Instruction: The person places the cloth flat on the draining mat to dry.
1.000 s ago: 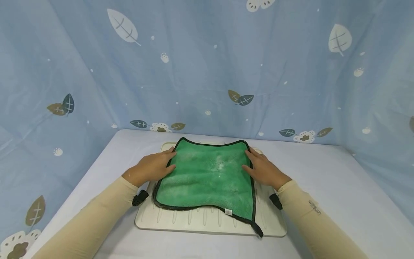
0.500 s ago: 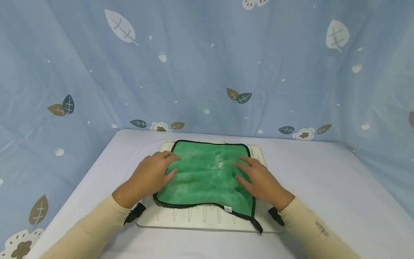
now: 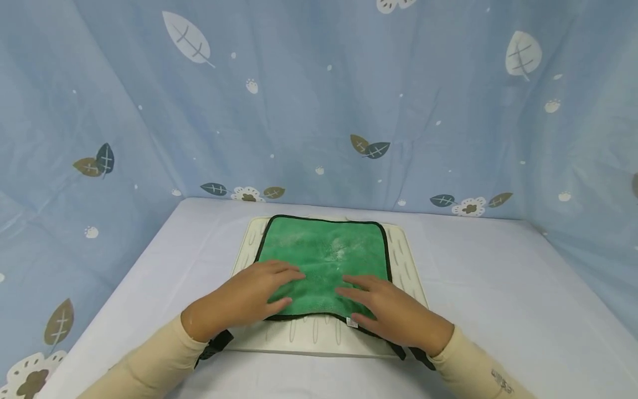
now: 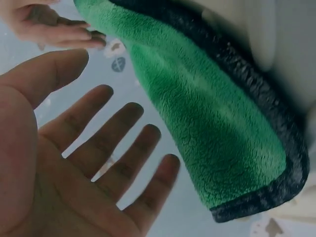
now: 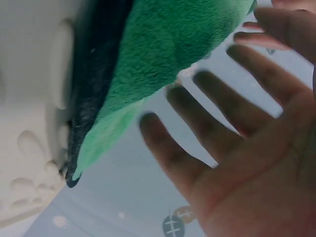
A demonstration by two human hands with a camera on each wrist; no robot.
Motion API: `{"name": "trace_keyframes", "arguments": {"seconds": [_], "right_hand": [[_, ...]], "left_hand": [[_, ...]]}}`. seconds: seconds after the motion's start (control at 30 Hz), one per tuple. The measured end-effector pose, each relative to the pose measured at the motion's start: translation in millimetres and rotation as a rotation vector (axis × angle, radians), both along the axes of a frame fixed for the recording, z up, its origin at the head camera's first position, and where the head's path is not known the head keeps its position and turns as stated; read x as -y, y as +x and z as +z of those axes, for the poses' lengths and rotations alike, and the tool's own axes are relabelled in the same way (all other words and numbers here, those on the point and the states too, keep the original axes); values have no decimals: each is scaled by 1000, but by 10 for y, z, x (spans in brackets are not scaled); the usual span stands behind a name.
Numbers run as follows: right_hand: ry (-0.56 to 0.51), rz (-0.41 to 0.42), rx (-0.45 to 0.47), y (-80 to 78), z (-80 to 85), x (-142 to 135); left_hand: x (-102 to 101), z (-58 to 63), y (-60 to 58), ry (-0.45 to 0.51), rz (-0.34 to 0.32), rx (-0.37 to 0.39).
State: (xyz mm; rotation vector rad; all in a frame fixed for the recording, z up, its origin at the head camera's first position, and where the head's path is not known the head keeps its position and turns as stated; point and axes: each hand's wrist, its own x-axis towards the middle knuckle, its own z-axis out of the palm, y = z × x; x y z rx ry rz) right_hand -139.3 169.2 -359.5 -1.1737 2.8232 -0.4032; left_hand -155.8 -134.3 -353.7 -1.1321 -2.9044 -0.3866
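A green plush cloth (image 3: 319,249) with a black border lies spread over a cream ribbed mat (image 3: 319,337). My left hand (image 3: 249,293) is over its front left part, fingers spread and pointing inward. Over the front right part is my right hand (image 3: 389,307), fingers likewise spread, close to a small white label (image 3: 351,322) on the border. In the left wrist view, the fingers (image 4: 123,163) are straight and apart from the cloth (image 4: 207,123). The right wrist view shows the palm and loosely straight fingers (image 5: 207,113) beside the cloth (image 5: 153,54). Neither hand grips anything.
The mat lies on a table with a white cover (image 3: 478,277). A blue curtain (image 3: 299,111) printed with leaves and flowers stands behind and at both sides. A black loop (image 3: 397,350) at the cloth's front right corner hangs over the mat.
Both hands have left the cloth's side edges and moved inward and toward the front. The far edge of the cloth, earlier bowed between raised corners, now lies flatter.
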Motion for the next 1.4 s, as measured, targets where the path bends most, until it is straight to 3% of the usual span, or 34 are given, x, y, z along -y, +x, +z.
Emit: {"name": "trace_keyframes", "arguments": {"seconds": [0.2, 0.5, 0.87, 1.2, 1.4], "right_hand": [[84, -15, 98, 43, -14, 9], [119, -15, 108, 28, -52, -19], [108, -3, 79, 12, -44, -42], [84, 8, 33, 18, -50, -39], [74, -2, 45, 17, -50, -38]], "left_hand": [[0, -54, 23, -42, -11, 55], [12, -103, 45, -62, 7, 142], [51, -105, 28, -43, -14, 60], [44, -148, 17, -28, -8, 58], [58, -135, -10, 29, -18, -12]]}}
